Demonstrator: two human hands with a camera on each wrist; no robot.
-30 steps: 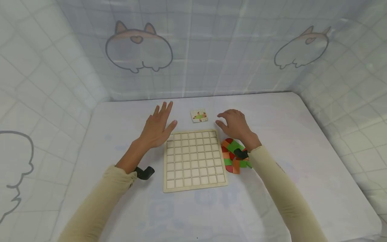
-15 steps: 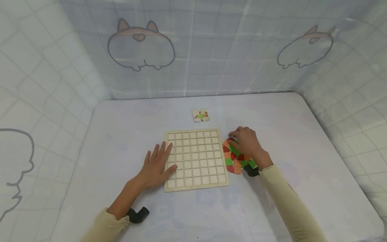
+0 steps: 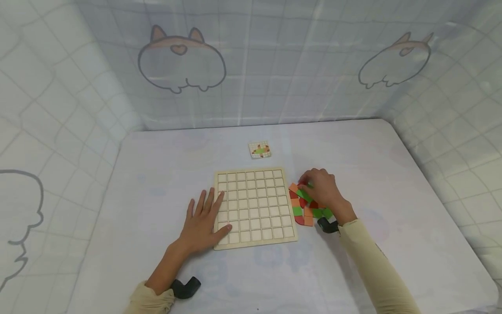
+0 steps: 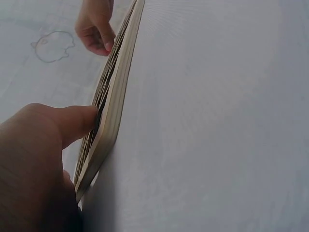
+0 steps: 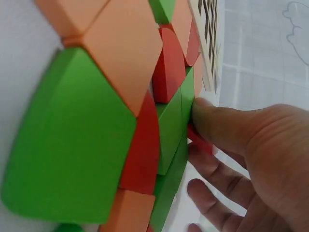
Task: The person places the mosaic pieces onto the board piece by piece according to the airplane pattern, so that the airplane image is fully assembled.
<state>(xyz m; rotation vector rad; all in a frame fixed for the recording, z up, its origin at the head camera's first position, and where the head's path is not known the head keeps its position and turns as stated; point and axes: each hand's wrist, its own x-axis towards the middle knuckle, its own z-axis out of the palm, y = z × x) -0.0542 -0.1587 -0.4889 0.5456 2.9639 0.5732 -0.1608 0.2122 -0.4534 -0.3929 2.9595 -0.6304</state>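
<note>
- The left hand [image 3: 199, 224] lies spread, fingers straight and holding nothing, over the left edge of the wooden grid board [image 3: 252, 211], apparently to keep it from sliding.
- The right hand [image 3: 323, 187] pinches a red block [image 5: 200, 139] between thumb and fingers at the far end of the loose colored blocks [image 3: 308, 213]; a fingertip grip seems to suit so small a piece among close neighbors.
- Those red, green and orange blocks lie heaped just beside the board's right edge, likely for easy reach.
- The pattern card [image 3: 259, 150] rests flat beyond the board, probably so that neither hand covers it.
- Compared with one second ago, the left hand has come down from the board's far left corner and the right has drawn back from near the card to the blocks; board and card look unmoved.
</note>
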